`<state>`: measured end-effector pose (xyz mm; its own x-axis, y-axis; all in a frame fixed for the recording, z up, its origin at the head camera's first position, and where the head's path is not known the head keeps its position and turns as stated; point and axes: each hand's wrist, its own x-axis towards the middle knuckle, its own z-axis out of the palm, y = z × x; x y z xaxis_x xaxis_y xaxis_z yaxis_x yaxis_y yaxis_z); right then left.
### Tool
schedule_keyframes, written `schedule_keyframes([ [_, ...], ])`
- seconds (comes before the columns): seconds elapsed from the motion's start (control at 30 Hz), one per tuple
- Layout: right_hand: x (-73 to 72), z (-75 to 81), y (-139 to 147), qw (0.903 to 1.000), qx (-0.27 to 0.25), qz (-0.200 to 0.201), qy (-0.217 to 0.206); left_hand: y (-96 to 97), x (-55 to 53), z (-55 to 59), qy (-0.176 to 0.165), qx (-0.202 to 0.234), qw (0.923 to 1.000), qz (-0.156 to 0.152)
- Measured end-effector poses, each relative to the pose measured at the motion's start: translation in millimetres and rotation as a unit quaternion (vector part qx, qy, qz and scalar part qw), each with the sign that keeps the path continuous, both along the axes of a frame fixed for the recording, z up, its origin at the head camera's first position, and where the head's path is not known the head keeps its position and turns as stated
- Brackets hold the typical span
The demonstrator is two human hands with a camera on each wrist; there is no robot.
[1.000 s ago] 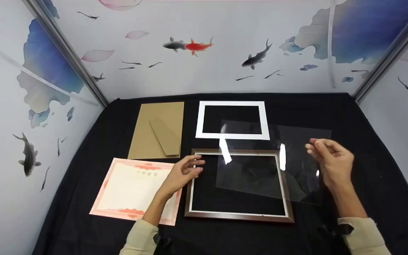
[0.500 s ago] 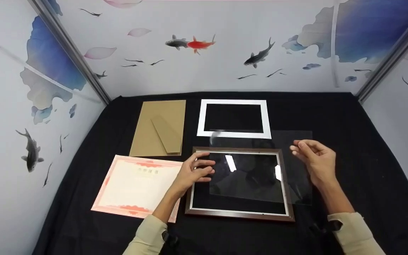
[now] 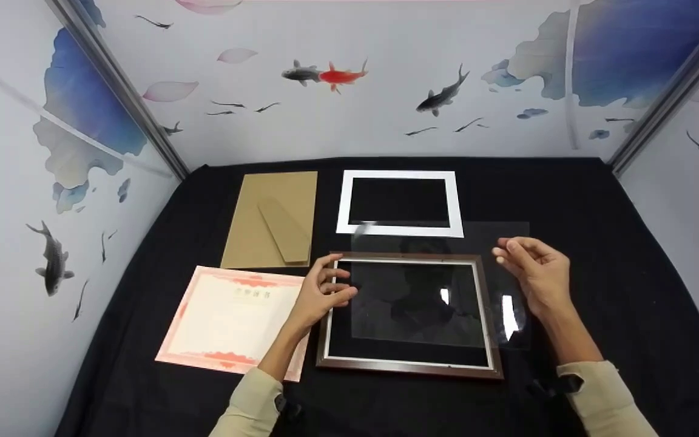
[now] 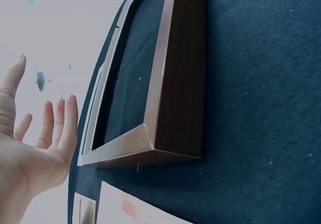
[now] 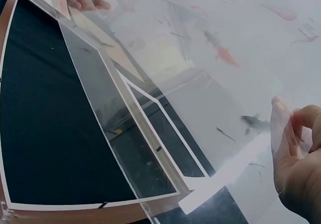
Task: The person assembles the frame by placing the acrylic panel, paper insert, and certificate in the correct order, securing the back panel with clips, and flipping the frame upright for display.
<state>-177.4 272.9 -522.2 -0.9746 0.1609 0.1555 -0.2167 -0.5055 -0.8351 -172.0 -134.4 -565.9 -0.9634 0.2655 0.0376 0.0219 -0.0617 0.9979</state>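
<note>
A clear rectangular sheet (image 3: pixel 422 315) is held tilted above a brown picture frame (image 3: pixel 410 366) with a pale inner edge. My right hand (image 3: pixel 540 276) pinches the sheet's right edge between thumb and fingers, as the right wrist view also shows. At the sheet's left side, my left hand (image 3: pixel 319 291) hovers over the frame's left edge. Its fingers (image 4: pixel 70 118) are spread and loosely bent, with nothing gripped in the left wrist view. Through the sheet's upper part shows the near edge of a white mat (image 3: pixel 398 175).
Left of the mat lies a tan backing board (image 3: pixel 246 224) with an easel leg (image 3: pixel 286 237). A pink-bordered certificate (image 3: pixel 228 321) is partly beneath my left forearm. Everything rests on black cloth (image 3: pixel 568 194), enclosed by printed white panels (image 3: pixel 374 133).
My right hand has carried the clear sheet leftward, farther over the frame. The left hand has shifted slightly and stays by the sheet's left side. The other pieces lie as before.
</note>
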Motion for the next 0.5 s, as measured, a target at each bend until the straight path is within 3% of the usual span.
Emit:
schedule_keyframes([
  [0.27, -2.9, -3.4, -12.6, 0.9997, -0.017, 0.006, -0.015, 6.1, 1.9, 0.9, -0.016, 0.054, 0.9966, -0.061],
  [0.5, -4.9, -10.9, -22.0, 0.9993, -0.015, 0.025, -0.024, 2.4, 4.1, 2.3, -0.013, 0.064, 0.9964, -0.054],
])
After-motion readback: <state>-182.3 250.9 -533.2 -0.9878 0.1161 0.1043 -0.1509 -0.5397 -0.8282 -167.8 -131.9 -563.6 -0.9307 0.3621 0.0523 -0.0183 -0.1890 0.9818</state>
